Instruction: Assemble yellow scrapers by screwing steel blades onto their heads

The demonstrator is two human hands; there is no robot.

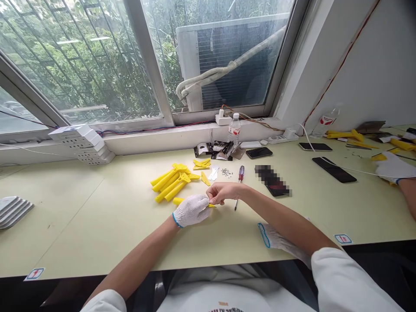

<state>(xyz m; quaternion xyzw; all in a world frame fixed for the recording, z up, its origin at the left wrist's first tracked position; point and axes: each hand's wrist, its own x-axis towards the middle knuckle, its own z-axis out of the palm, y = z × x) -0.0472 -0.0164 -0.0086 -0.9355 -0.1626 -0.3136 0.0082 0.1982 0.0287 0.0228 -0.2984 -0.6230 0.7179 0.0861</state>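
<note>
My left hand (191,211), in a white knit glove with a blue cuff, is closed around a yellow plastic handle (177,201); most of it is hidden by the glove. Bare, my right hand (221,193) pinches at the handle's right end, and whatever its fingertips hold is too small to make out. Just beyond lie a pile of yellow handles (167,183), small yellow plates (202,164), thin white blades (214,173) and scattered small screws (226,172). A screwdriver (241,174) lies beside my right hand, its shaft partly behind the wrist.
An empty white glove (277,239) lies under my right forearm. Behind are black packaging cards (222,150), a water bottle (234,128) and a phone (259,152). White boxes (86,143) stand back left. At right, a co-worker's gloved hand (391,165) holds yellow parts.
</note>
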